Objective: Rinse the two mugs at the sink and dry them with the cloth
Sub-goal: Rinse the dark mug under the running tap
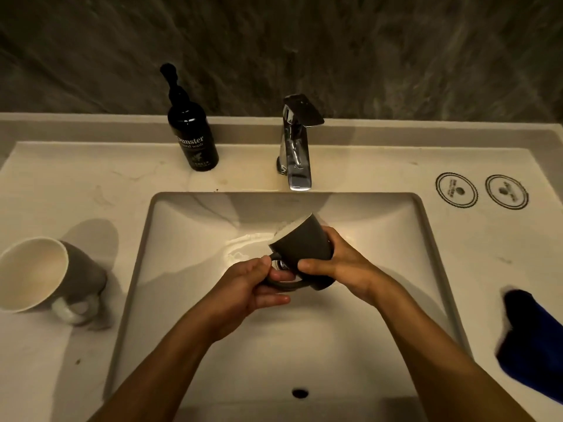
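Over the middle of the sink basin (189,226) I hold a dark grey mug (304,242), tipped so its white rim faces up and to the left. My left hand (246,287) grips its handle. My right hand (344,266) wraps the mug's body and base. A second grey mug (45,275) with a white inside stands on the counter at the left, handle toward me. The dark blue cloth (536,345) lies on the counter at the right edge. Water glistens in the basin under the mug.
A chrome faucet (295,147) stands behind the basin; I see no stream from it. A black hand wash pump bottle (192,129) is to its left. Two round printed coasters (481,190) lie at the back right. A dark stone wall is behind.
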